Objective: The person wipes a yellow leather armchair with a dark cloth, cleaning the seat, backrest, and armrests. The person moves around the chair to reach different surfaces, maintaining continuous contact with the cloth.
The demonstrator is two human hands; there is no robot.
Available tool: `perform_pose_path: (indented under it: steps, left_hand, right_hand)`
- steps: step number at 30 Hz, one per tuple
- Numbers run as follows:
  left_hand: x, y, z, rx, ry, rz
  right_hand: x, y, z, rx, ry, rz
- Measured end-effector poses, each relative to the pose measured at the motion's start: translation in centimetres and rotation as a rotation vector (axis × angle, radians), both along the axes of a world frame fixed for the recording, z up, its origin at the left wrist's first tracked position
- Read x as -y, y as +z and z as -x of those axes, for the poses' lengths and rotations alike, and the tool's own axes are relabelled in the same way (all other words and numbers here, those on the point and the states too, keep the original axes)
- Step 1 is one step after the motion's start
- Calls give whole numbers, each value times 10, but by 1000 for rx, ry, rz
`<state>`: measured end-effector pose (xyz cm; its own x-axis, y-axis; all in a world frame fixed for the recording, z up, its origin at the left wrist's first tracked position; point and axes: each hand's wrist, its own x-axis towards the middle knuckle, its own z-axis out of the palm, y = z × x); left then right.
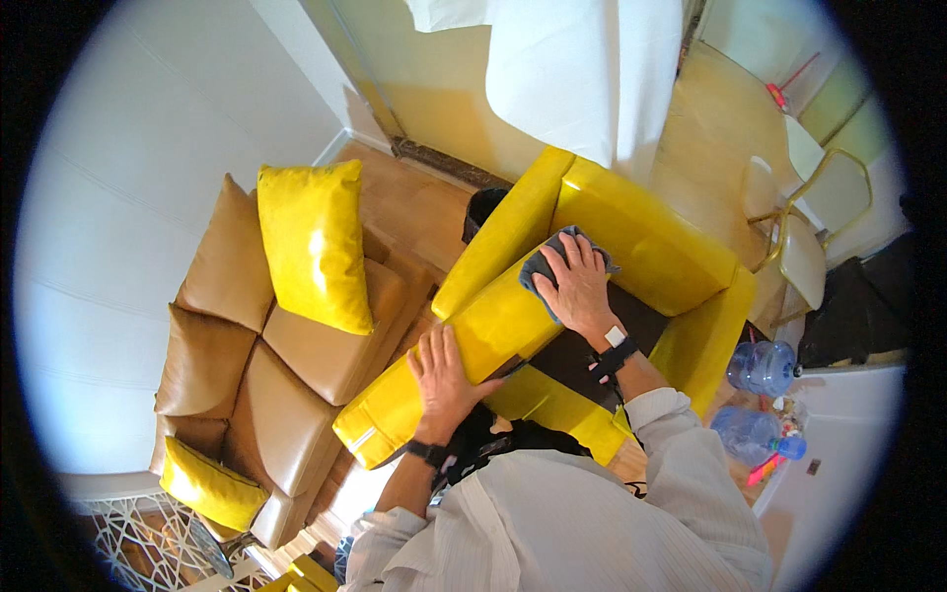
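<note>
A long yellow seat cushion (490, 331) lies tilted across a yellow armchair (636, 237). Near its left part, my left hand (444, 385) rests on the surface with fingers stretched out and thumb apart. At the cushion's far right end, my right hand (575, 284) presses a dark grey cloth (533, 268) against it. The cloth is bunched under my palm and shows around the fingers. Below the cushion, the dark brown base (631, 326) of the armchair's seat is uncovered.
To the left stands a tan sofa (286, 414) with a large yellow pillow (314, 247) and a smaller one (210, 483). White cloth (582, 79) hangs behind the armchair. Clear blue water jugs (747, 434) and white chairs (801, 266) are at the right.
</note>
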<state>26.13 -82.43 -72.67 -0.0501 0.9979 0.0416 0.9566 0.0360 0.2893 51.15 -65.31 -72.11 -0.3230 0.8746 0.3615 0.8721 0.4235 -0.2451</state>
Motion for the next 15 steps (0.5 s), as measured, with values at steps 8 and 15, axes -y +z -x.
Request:
perform_pose_path:
  steps: [8, 15]
  left_hand:
    - [77, -17, 67, 20, -25, -90]
    - [124, -45, 130, 16, -26, -131]
  right_hand:
    - [81, 39, 42, -58, 167, 11]
    - [120, 63, 69, -144, 306, 28]
